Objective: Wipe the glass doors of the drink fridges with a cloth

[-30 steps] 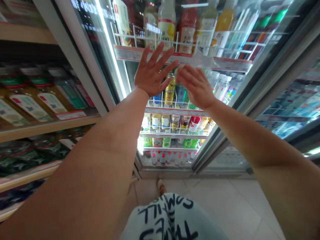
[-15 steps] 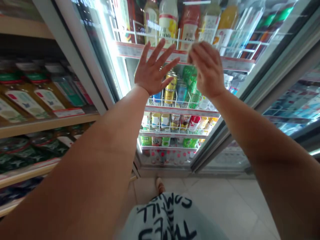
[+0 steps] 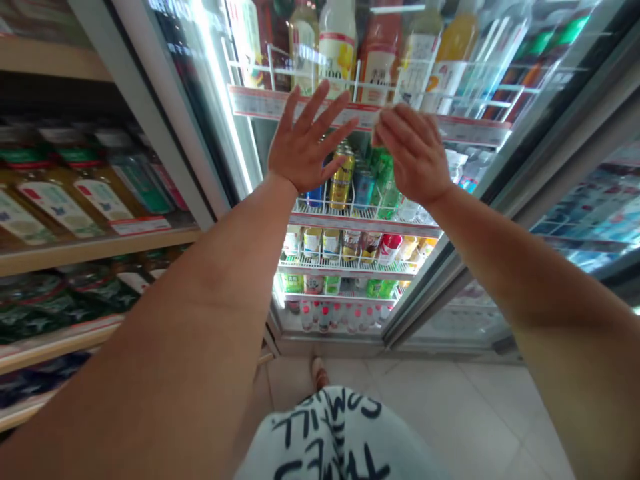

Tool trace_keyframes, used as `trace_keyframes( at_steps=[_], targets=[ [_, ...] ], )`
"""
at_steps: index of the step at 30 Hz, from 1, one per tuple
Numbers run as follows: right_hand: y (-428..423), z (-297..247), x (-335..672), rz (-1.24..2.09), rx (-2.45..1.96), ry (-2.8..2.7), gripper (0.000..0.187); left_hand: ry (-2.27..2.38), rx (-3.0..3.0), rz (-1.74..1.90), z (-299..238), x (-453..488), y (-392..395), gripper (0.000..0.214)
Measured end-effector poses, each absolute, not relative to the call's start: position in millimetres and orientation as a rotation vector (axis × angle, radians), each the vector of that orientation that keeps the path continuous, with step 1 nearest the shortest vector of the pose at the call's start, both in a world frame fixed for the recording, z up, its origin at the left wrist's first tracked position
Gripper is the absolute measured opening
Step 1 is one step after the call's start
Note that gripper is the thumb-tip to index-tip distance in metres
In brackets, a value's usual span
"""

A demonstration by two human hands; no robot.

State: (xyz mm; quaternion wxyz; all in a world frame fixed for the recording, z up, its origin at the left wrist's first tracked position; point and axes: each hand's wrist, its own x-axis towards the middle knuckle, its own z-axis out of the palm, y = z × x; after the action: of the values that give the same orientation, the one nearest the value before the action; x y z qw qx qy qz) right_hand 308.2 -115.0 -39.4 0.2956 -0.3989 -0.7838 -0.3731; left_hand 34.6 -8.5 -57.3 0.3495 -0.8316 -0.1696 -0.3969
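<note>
My left hand [image 3: 307,143] is raised in front of a lit drinks fridge, its fingers spread wide and nothing in its grasp. To its right, my right hand [image 3: 414,153] is curled with the fingers pressed together. Whatever it may hold is hidden by the fingers. Beyond the hands is a white wire shelf [image 3: 367,113] with a red-edged label strip. On it stand a lemon-label bottle [image 3: 337,50], a red bottle [image 3: 380,60] and an orange juice bottle [image 3: 453,57]. Between the hands, lower down, I see a gold can [image 3: 341,183] and green bottles [image 3: 385,183].
Lower fridge shelves carry several cups [image 3: 331,243] and small bottles. At the left, wooden shelves [image 3: 100,250] hold oil-coloured bottles [image 3: 103,190]. A metal door frame [image 3: 425,303] borders the fridge on the right. Pale floor tiles [image 3: 455,407] lie below, near my foot [image 3: 319,372].
My right hand has moved down a little, with its fingers still curled. My left hand stays spread in nearly the same place.
</note>
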Motion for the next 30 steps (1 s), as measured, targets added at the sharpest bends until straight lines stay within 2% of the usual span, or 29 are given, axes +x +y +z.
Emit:
trace_keyframes(
  at_steps=[3,7,11,13,18,23,28,30],
  targets=[
    [-114.9,-40.0,323.2,-0.974,-1.027,-2.181,0.05,-0.427,-2.12,-1.015,-58.3,33.9,-7.9,0.067],
    [-113.1,-54.4,340.4,-1.121,-0.877,-1.661,0.051,-0.43,-2.124,-1.001,-57.6,33.5,-9.3,0.069],
    [-124.2,-78.4,335.3,-1.077,-0.985,-2.125,0.054,-0.435,-2.164,-1.027,-57.2,33.2,-12.5,0.068],
    [-130.2,-83.0,336.5,-1.034,-1.068,-2.187,0.052,-0.423,-2.198,-1.052,-57.0,33.2,-12.7,0.068],
    [-134.4,-100.4,354.8,-1.237,-0.955,-1.588,0.051,-0.369,-2.29,-1.083,-55.0,33.3,-7.4,0.069],
    [-142.6,-126.7,359.8,-1.232,-1.074,-2.018,0.048,-0.355,-2.32,-1.088,-53.6,33.8,-8.3,0.069],
    [-136.3,-113.3,364.6,-1.147,-1.015,-1.596,0.052,-0.382,-2.357,-1.097,-53.6,34.6,-11.9,0.068],
    [-132.5,-118.7,356.4,-1.173,-0.988,-1.595,0.052,-0.375,-2.326,-1.08,-54.2,34.4,-12.0,0.068]
  ],
)
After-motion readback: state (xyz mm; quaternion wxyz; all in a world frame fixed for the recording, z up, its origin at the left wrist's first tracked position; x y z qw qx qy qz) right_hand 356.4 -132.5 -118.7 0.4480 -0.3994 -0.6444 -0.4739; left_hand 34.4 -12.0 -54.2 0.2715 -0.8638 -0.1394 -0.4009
